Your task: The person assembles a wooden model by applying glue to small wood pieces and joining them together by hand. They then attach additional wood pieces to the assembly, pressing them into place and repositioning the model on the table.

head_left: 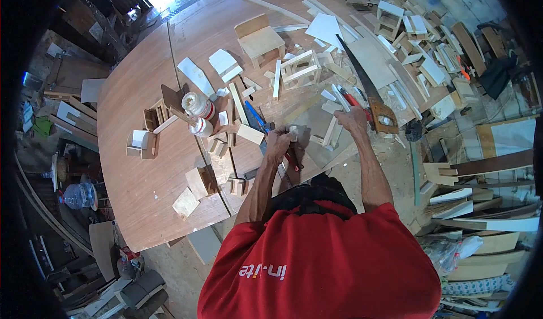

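Note:
My left hand (279, 142) is closed at the table's near edge, its fingertips pinching a small pale piece of wood (293, 132). Red-handled pliers (293, 159) lie just beneath that hand. To the right, my right hand (353, 121) is closed on the lower end of a light wooden strip (341, 98). Beside it is another red-handled tool (365, 108), partly hidden by the hand. A small wooden frame (329, 132) lies on the grey board between my hands. A blue tool (255, 115) rests beyond my left hand.
A handsaw (367, 78) lies right of my right hand. Glue jars (198, 105), a miniature wooden chair (259, 41) and a slatted wooden piece (301, 70) stand on the brown table (136, 200). Offcuts (432, 67) pile up at the right.

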The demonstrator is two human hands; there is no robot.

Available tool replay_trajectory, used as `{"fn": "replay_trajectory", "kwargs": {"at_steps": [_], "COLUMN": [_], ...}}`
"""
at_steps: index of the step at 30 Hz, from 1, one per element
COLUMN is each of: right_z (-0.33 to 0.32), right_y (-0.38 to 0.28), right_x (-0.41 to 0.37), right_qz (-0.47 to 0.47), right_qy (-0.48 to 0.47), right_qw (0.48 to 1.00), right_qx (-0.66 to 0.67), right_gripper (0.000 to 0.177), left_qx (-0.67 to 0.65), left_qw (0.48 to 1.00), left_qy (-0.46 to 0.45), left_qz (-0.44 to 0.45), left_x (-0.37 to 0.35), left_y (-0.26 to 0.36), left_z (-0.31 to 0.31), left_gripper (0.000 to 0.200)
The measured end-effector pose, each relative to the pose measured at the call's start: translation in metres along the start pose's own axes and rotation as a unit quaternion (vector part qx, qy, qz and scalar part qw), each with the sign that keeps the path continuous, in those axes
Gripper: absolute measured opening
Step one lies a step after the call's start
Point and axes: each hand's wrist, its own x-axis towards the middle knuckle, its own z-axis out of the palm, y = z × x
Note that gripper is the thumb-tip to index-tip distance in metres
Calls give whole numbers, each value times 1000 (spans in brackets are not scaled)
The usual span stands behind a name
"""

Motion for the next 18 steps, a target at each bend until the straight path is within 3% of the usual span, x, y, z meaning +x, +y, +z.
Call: {"fn": "replay_trajectory", "kwargs": {"at_steps": [14, 18], "right_z": [9, 16], "right_y": [8, 16], "right_x": [-4, -3], "right_qz": [-25, -57], "right_qy": [17, 70], "right_qw": [997, 993], "right_qx": [69, 73], "right_gripper": [41, 41], "left_qx": [-30, -16], "left_qw": [998, 998], "left_qy": [40, 20], "left_qz": [32, 49], "left_x": [-5, 3], "left_y": [-1, -10], "left_z": [2, -2], "left_gripper": [20, 17]}}
